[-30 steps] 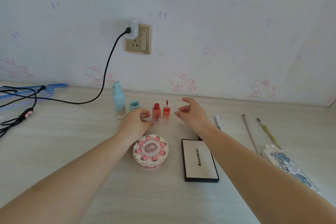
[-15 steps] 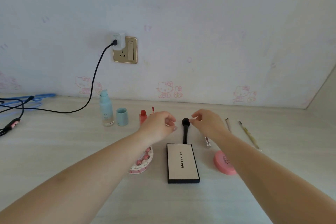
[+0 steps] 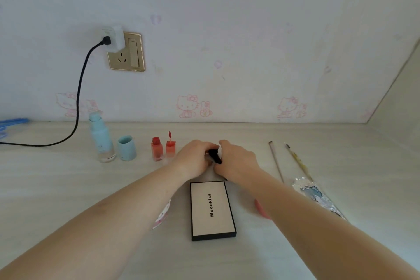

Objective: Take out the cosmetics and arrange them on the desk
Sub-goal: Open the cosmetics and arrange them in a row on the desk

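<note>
Both forearms reach forward and converge at mid-surface, backs of the hands up, wrists low. The left hand (image 3: 196,159) and the right hand (image 3: 237,161) meet around a black tube (image 3: 214,156), fingers of each curled over it, so each grip is clamped on that tube; how much of it lies under the palms cannot be told. The tube tilts slightly, just off the pale wooden surface (image 3: 68,188).

Directly nearer the person from the grip lies a boxed palette marked "Mooekiss" (image 3: 212,209), flat. Just left of the grip stand two red lip-gloss bottles (image 3: 162,149), then a blue cap (image 3: 126,148) and a blue pump bottle (image 3: 101,141) farther left. Right of the grip lie two thin brushes (image 3: 287,161), with a foil packet (image 3: 318,198) below them. A pink item (image 3: 261,209) peeks from under the right forearm.
</note>
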`<state>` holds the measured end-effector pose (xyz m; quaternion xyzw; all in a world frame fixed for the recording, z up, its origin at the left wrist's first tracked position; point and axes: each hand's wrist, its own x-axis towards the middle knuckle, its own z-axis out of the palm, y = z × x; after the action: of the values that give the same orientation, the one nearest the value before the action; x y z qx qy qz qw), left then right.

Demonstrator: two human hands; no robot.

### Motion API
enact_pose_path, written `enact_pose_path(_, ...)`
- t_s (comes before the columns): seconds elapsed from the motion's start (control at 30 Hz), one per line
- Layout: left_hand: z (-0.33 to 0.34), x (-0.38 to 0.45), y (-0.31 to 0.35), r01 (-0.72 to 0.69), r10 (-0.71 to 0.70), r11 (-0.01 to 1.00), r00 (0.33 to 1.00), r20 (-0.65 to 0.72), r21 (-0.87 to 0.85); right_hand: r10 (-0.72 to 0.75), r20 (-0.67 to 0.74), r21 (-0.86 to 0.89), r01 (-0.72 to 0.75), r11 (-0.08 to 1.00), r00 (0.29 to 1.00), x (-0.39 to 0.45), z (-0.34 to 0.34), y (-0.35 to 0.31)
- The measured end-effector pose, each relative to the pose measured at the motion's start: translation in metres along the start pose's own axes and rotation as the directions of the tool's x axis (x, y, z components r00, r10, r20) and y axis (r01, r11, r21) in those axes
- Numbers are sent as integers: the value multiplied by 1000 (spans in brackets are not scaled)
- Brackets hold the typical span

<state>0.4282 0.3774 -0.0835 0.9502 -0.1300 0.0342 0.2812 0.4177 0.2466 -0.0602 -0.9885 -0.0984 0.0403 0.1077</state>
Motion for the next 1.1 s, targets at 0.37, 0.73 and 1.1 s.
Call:
enact_pose_path(0.37,-20,-37,13,-82,9,891,987,-162,-446,-104,-130,332,142,932,986,-46,-35,9)
enact_pose_path(0.73,-91,-152,-31,-1,-193,763,954,-228,-646,-288,-149,400,324,858,946,-89,-34,-75)
enact_pose_path(1.1,-140,-225,-134,187,-304,915,903,-304,-358,-376,-11,311,361,879,926,-67,22,-181)
